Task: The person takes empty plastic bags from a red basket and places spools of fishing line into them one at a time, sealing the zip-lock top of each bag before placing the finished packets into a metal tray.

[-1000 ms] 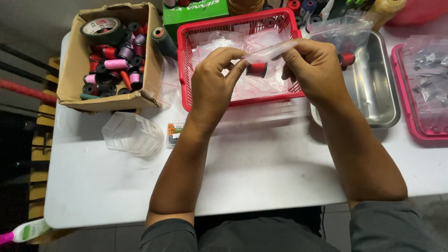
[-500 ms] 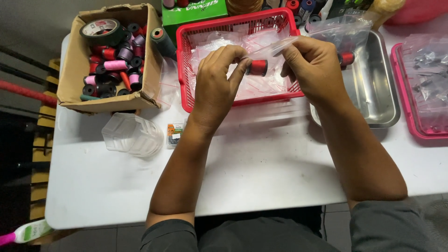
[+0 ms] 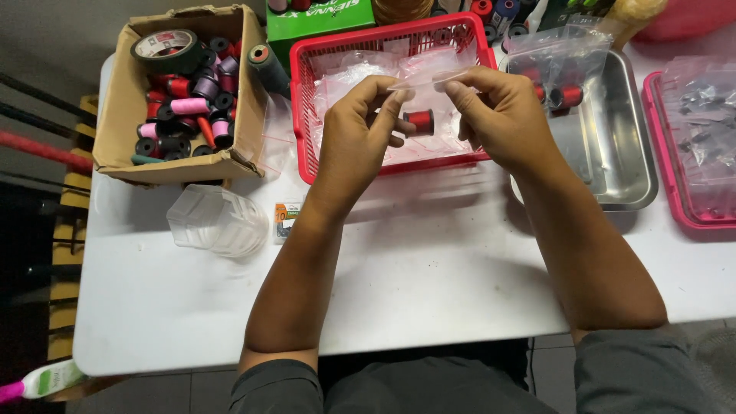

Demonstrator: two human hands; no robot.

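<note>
a red thread spool (image 3: 419, 121) sits inside a small clear plastic bag (image 3: 424, 100), held up over the red basket (image 3: 307, 115). the left hand (image 3: 359, 142) has its grip pinched shut on the bag's left top edge, the right hand (image 3: 502, 115) pinched on the right edge. a cardboard box (image 3: 123, 115) of spools stands left on the white counter (image 3: 429, 276), a steel tray (image 3: 613, 146) right.

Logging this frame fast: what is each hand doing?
Left hand: pinching the clear bag holding a red spool.
Right hand: pinching the same bag's top edge.
</note>
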